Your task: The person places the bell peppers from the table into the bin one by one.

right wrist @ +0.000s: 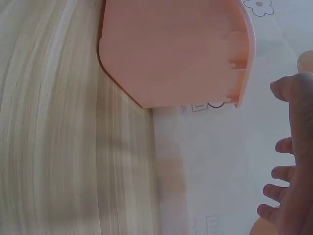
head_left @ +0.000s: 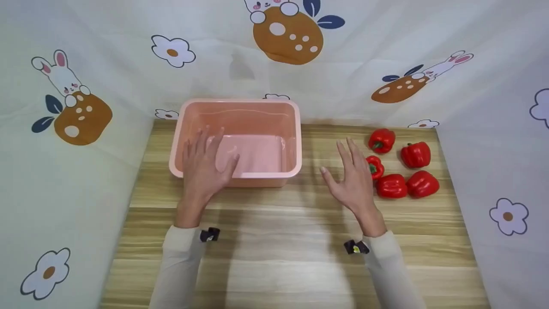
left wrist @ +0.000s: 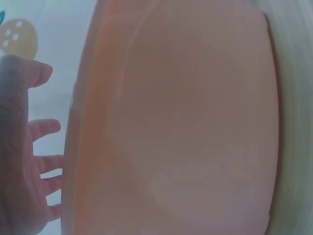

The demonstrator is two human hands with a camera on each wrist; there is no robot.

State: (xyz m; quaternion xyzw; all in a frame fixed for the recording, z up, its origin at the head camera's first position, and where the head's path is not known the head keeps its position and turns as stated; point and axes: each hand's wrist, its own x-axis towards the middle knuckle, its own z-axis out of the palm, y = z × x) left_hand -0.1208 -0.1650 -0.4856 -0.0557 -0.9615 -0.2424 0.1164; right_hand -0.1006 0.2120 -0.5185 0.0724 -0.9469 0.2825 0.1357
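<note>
A pink plastic basin (head_left: 240, 175) stands at the back left of the table, its inside bare. Over its front left part hovers my left hand (head_left: 206, 169), fingers spread and holding nothing. In the left wrist view the basin's outer wall (left wrist: 186, 117) fills most of the picture, with the fingers beyond its rim. My right hand (head_left: 355, 180) is held out between the basin and the red bell peppers (head_left: 391, 186), fingers extended, nothing in it. It partly overlaps a smaller-looking bell pepper (head_left: 375, 167) in the head view. The right wrist view shows the right hand (right wrist: 298, 161) above the basin's level.
Several red bell peppers lie grouped at the back right, one of them a bell pepper (head_left: 416, 155) near the right edge. The wooden table (head_left: 283, 249) is bounded by a printed cloth (head_left: 343, 81) at the back and both sides.
</note>
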